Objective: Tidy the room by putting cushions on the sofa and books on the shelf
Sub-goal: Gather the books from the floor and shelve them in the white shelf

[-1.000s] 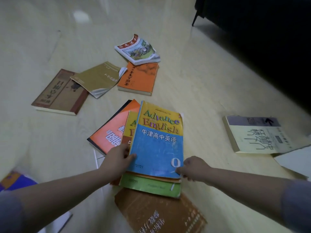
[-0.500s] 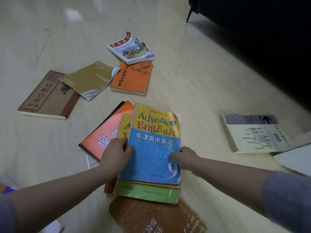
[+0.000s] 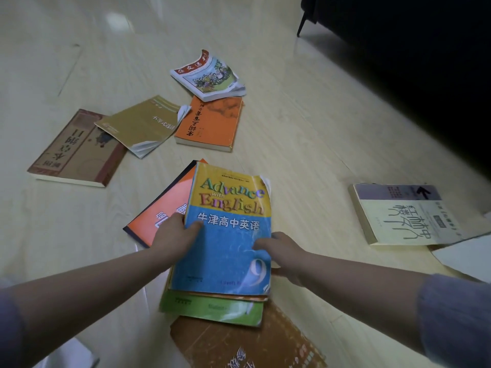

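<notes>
Book-gathering step! Left hand [image 3: 174, 235] curls round the left edge of the pile [image 3: 212, 309], thumb on the blue book [image 3: 225, 243] on top. Right hand [image 3: 283, 254] grips the right edge. Next, I'd say: lift it level, squeezed square. Count: at least three piled, four scattered books [image 3: 210, 123] beyond the hands, one pale book [image 3: 403, 216] right of the right hand. No cushions showing.

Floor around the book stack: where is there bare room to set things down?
Bare floor lies between the blue English book and the cream book, and on the left, nearer than the brown book. Crowded ahead: the olive book, orange book and illustrated book overlap.
</notes>
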A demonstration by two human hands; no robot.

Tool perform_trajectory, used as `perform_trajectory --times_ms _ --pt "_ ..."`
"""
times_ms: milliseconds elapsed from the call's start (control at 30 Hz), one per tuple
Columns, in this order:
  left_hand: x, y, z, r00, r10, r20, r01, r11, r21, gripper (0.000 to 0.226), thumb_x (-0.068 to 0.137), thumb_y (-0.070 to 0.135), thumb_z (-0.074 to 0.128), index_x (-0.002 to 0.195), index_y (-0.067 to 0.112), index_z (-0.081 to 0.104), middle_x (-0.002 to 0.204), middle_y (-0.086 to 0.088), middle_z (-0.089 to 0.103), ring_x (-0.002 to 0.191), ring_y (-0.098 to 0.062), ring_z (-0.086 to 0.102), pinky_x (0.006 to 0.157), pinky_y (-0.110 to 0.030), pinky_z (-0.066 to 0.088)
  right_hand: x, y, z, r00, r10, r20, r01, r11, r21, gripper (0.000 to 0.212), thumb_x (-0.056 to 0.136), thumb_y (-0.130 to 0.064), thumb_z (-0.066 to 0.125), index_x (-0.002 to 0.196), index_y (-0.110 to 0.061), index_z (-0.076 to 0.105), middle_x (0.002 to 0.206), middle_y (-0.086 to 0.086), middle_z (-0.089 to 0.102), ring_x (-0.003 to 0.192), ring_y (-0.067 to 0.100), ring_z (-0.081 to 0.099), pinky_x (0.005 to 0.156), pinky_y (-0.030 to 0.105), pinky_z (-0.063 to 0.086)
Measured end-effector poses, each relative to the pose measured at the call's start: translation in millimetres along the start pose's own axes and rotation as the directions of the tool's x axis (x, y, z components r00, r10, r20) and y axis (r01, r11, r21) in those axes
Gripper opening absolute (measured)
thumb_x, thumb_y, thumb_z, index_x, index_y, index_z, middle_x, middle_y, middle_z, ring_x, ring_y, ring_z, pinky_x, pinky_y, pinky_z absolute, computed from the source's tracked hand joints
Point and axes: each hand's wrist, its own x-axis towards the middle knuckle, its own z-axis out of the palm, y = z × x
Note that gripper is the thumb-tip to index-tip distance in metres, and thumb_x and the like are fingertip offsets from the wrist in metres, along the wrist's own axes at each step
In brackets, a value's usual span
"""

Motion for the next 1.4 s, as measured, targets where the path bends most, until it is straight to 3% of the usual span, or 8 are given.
perform_trajectory --times_ms 100,200,333,600,800,1100,1300,1400 --pt "5.7 -4.1 -8.9 0.996 -0.07 0.055 0.075 0.993 -0.091 0.03 0.091 0.039 0.058 0.101 0.011 0.055 0.103 -0.008 0.063 0.088 -0.024 0.059 0.066 -0.032 0.046 0.7 0.3 3.5 0.999 -0.005 0.046 0.007 0.999 -0.037 0.041 0.073 -0.026 0.066 0.113 -0.017 0.061 0.116 0.005 0.065 0.102 0.023 0.065 0.086 0.041 0.056" --pt "5.3 -5.2 -17.4 0.978 -0.066 0.196 0.106 0.974 -0.199 0.036 0.084 0.042 0.068 0.099 0.01 0.063 0.098 -0.006 0.071 0.086 -0.025 0.069 0.077 -0.043 0.057 5.1 1.8 1.1 1.0 -0.03 0.002 0.03 0.997 -0.076 0.054 0.062 -0.032 0.067 0.114 -0.017 0.061 0.114 0.005 0.067 0.098 0.023 0.067 0.086 0.042 0.057" --pt "-14.0 1.6 -13.1 0.97 0.083 0.23 0.014 0.922 -0.388 0.035 0.081 0.037 0.072 0.106 0.014 0.063 0.1 -0.004 0.073 0.085 -0.024 0.072 0.081 -0.05 0.057 10.4 8.0 -14.8 0.999 -0.003 -0.052 0.006 0.999 0.045 0.057 0.08 -0.041 0.07 0.123 -0.009 0.052 0.119 0.008 0.062 0.101 0.021 0.063 0.072 0.033 0.052" --pt "-49.2 57.6 -6.5 0.914 0.367 0.173 -0.232 0.822 -0.52 0.038 0.075 0.03 0.076 0.105 0.013 0.061 0.102 0.0 0.072 0.09 -0.018 0.07 0.08 -0.042 0.056 -9.9 -3.4 -62.9 0.979 -0.101 0.176 0.021 0.914 0.405 0.052 0.078 -0.057 0.06 0.114 -0.021 0.064 0.112 0.001 0.072 0.107 0.022 0.066 0.097 0.044 0.049" --pt "-36.7 97.2 13.1 0.9 0.431 0.061 -0.354 0.806 -0.475 0.035 0.075 0.03 0.073 0.101 0.013 0.057 0.101 -0.006 0.069 0.093 -0.025 0.067 0.083 -0.053 0.053 -12.6 -18.0 -99.1 0.9 -0.428 -0.083 0.387 0.698 0.602 0.062 0.082 -0.042 0.063 0.136 -0.012 0.051 0.129 0.009 0.063 0.121 0.028 0.059 0.1 0.045 0.048" --pt "-28.1 136.6 57.3 0.837 0.547 0.031 -0.489 0.772 -0.406 0.033 0.078 0.024 0.064 0.11 0.029 0.055 0.104 0.01 0.068 0.1 -0.017 0.062 0.086 -0.037 0.051 -36.1 -9.6 -143.6 0.67 -0.559 -0.489 0.721 0.647 0.248 0.043 0.083 -0.04 0.065 0.117 -0.014 0.062 0.106 0.0 0.073 0.097 0.018 0.071 0.079 0.034 0.057" --pt "-18.0 128.1 64.5 0.829 0.535 0.165 -0.459 0.818 -0.346 0.048 0.076 0.038 0.064 0.12 0.024 0.051 0.114 0.004 0.064 0.108 -0.015 0.058 0.091 -0.036 0.048 -32.7 11.2 -148.7 0.694 -0.589 -0.415 0.695 0.698 0.171 0.062 0.077 -0.042 0.074 0.13 -0.017 0.054 0.119 -0.002 0.069 0.104 0.008 0.067 0.079 0.019 0.054" --pt "-16.7 134.2 66.0 0.828 0.523 0.202 -0.415 0.814 -0.406 0.053 0.073 0.04 0.061 0.122 0.026 0.048 0.116 0.007 0.063 0.111 -0.012 0.057 0.097 -0.039 0.047 -31.1 11.3 -147.5 0.726 -0.58 -0.369 0.683 0.672 0.286 0.07 0.074 -0.038 0.079 0.133 -0.014 0.05 0.122 0.003 0.067 0.108 0.017 0.067 0.082 0.027 0.056"
